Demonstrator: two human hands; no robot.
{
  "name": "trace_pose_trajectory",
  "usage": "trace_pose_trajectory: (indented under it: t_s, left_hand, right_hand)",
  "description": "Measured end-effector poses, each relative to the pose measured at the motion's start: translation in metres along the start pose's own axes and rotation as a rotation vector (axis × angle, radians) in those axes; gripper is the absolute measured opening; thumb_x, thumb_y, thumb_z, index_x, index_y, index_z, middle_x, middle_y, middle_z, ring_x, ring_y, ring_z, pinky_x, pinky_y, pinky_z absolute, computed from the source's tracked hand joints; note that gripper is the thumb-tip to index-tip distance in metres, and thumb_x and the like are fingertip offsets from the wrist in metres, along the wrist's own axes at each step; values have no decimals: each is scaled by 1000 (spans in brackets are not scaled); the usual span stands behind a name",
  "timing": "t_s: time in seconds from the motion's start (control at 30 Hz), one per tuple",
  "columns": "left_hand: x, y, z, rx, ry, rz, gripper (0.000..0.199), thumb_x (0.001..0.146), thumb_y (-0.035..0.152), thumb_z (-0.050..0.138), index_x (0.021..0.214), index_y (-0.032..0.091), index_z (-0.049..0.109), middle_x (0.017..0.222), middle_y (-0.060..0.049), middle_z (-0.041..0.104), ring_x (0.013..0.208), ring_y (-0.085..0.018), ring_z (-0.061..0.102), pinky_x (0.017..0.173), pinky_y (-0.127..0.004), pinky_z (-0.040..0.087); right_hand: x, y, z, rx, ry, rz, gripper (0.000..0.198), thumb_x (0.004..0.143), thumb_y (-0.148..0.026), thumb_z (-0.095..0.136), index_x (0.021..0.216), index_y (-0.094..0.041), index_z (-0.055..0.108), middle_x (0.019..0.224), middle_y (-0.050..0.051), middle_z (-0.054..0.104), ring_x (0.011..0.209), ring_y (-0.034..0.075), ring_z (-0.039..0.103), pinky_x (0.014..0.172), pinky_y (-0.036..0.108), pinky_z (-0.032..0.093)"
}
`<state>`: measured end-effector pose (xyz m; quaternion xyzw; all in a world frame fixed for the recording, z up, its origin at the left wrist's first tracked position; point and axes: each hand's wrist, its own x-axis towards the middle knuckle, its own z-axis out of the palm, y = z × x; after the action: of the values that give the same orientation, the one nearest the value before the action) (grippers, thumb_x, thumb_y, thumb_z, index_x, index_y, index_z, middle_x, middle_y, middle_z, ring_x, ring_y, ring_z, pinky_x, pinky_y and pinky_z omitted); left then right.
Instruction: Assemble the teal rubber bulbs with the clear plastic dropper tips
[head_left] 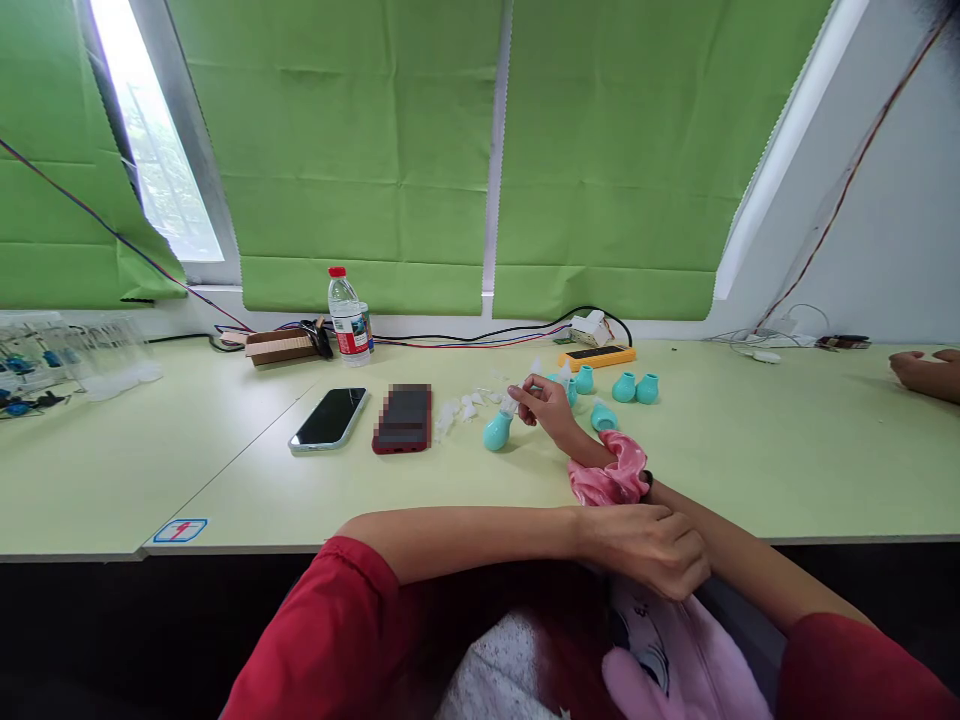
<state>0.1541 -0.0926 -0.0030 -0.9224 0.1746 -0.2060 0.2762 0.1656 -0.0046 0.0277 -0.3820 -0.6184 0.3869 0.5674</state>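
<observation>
My right hand (pixel 551 405), a pink scrunchie (pixel 609 470) round its wrist, pinches a thin whitish translucent scrap (pixel 510 403) between thumb and fingers. Just below the scrap, a turquoise bulb-shaped piece (pixel 497 431) with a narrow neck rests tilted on the table. Several more turquoise bulb pieces (pixel 624 387) stand or lie behind and right of this hand. More whitish scraps (pixel 469 408) are scattered to its left. My left hand (pixel 652 548) is closed, its arm crossed in front of my right forearm at the table's edge; whatever its curled fingers hold is hidden.
Two phones, one pale-edged (pixel 330 420) and one red-cased (pixel 403 418), lie left of the scraps. Behind stand a water bottle (pixel 349 318), an open cardboard box (pixel 281 346) and a yellow device (pixel 597 357). Another person's hand (pixel 926 375) rests at far right. A pink plush (pixel 686 655) lies in my lap.
</observation>
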Motion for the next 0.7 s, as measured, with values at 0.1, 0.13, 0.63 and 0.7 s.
trace_pose_trajectory:
  t_s: [0.1, 0.13, 0.63, 0.7]
  left_hand:
    - [-1, 0, 2, 7, 2, -2, 24, 79, 5, 32, 70, 7, 55, 57, -4, 40, 56, -12, 42, 46, -24, 27]
    - [-1, 0, 2, 11, 11, -2, 26, 79, 5, 31, 69, 8, 55, 57, -5, 41, 56, -11, 42, 46, -24, 28]
    - [-1, 0, 5, 14, 44, -2, 22, 78, 5, 31, 68, 6, 51, 57, -2, 38, 55, -12, 44, 45, -24, 26]
    - [-1, 0, 5, 17, 50, 5, 23, 78, 5, 31, 68, 7, 51, 57, -2, 37, 55, -12, 44, 45, -24, 25]
  right_hand:
    - [-4, -2, 1, -74, -70, -71, 33, 61, -48, 59, 61, -19, 42, 42, -6, 46, 37, 6, 40, 36, 19, 30]
    - [-6, -3, 1, -98, -100, -84, 33, 62, -49, 58, 63, -19, 44, 44, -5, 47, 38, 7, 41, 37, 19, 32]
    - [-2, 5, -3, -273, 14, -235, 34, 70, -49, 50, 57, -18, 48, 43, -3, 41, 41, 8, 37, 42, 21, 31]
    - [-1, 6, -5, -287, 102, -265, 31, 69, -47, 52, 60, -18, 50, 43, -4, 37, 41, 7, 33, 42, 21, 28]
